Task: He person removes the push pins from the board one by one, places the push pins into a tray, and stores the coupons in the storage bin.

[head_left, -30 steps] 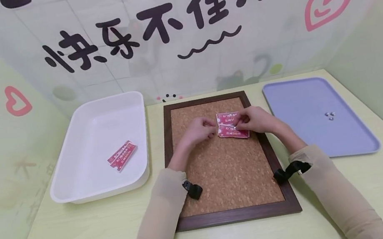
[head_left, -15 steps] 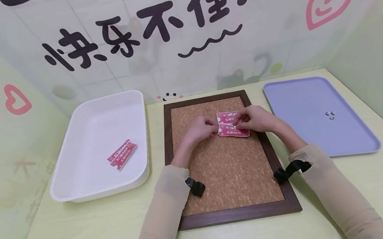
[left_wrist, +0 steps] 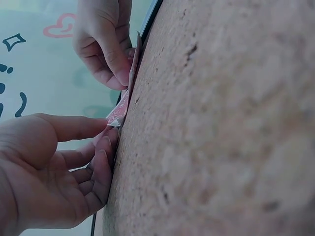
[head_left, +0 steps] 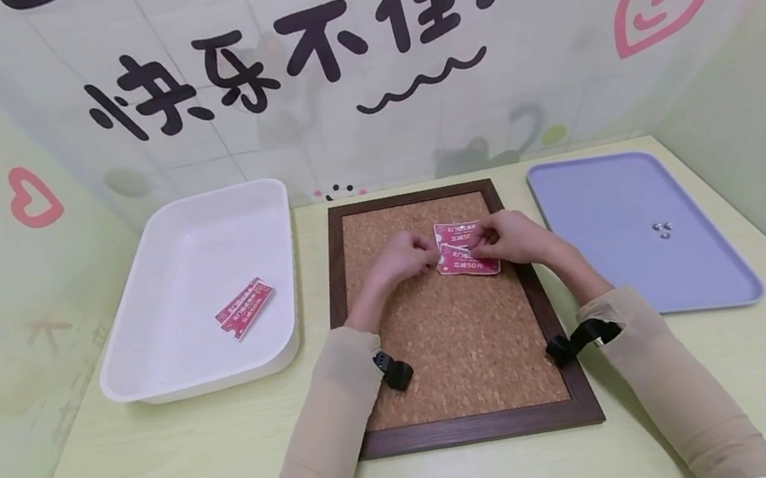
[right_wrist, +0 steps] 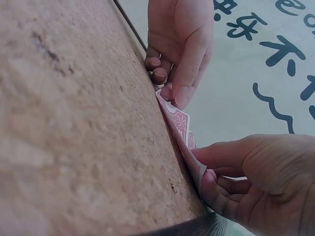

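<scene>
Two red coupons lie on the cork board, the lower coupon overlapping the upper coupon. The left hand pinches the lower coupon's left edge between thumb and forefinger, as the left wrist view shows with the hand at the card. At the right part of that coupon, the right hand pinches it with thumb and fingertips. In the right wrist view the coupon bows slightly off the cork, its near end held by the right hand.
On the left stands a white tray with red coupons inside. A blue tray on the right holds several small metallic pieces. The board's dark wooden frame surrounds the cork. Behind rises a printed backdrop.
The left hand has moved slightly right and closed on the lower coupon's left edge. The right hand stays nearly in place on the coupon.
</scene>
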Demonstrator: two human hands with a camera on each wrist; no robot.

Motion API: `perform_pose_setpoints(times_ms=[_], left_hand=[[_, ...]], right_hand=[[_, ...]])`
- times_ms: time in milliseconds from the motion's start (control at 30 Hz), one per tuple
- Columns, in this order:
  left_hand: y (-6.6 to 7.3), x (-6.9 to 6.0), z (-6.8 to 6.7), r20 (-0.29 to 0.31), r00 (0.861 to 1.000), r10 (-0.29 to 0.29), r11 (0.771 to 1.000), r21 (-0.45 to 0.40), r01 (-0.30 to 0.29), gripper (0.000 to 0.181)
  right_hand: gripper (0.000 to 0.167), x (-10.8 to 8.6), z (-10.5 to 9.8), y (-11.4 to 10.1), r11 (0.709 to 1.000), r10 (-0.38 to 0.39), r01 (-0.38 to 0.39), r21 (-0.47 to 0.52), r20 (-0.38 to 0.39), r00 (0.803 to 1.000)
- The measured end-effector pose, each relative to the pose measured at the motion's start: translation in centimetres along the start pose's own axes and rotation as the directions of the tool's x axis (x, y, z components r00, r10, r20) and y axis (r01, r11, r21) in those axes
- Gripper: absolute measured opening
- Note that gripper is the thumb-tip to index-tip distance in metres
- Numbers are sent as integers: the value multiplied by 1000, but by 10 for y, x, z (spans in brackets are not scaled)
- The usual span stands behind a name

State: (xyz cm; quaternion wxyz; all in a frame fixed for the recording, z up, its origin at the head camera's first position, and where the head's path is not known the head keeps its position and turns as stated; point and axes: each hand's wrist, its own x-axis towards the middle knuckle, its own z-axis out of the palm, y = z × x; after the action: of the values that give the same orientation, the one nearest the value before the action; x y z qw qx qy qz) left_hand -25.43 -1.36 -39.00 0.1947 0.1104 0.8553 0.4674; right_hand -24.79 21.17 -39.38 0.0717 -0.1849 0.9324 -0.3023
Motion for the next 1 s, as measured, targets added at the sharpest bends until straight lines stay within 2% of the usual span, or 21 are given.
perform_pose_setpoints(times_ms=[267, 500, 1000], left_hand=[[0, 2, 1, 8, 1000, -4, 1000, 29, 4, 14], [1, 2, 1, 19, 1000, 5, 999, 47, -6, 14], [2, 1, 2, 8, 1000, -13, 1000, 5, 13, 18]], right_hand=[[14, 1, 1, -1, 999, 43, -43, -18, 2, 999], [13, 1, 1, 1, 999, 36, -36, -25, -2, 999], [12, 1, 0, 5, 1000, -3, 2, -18, -27, 1000]])
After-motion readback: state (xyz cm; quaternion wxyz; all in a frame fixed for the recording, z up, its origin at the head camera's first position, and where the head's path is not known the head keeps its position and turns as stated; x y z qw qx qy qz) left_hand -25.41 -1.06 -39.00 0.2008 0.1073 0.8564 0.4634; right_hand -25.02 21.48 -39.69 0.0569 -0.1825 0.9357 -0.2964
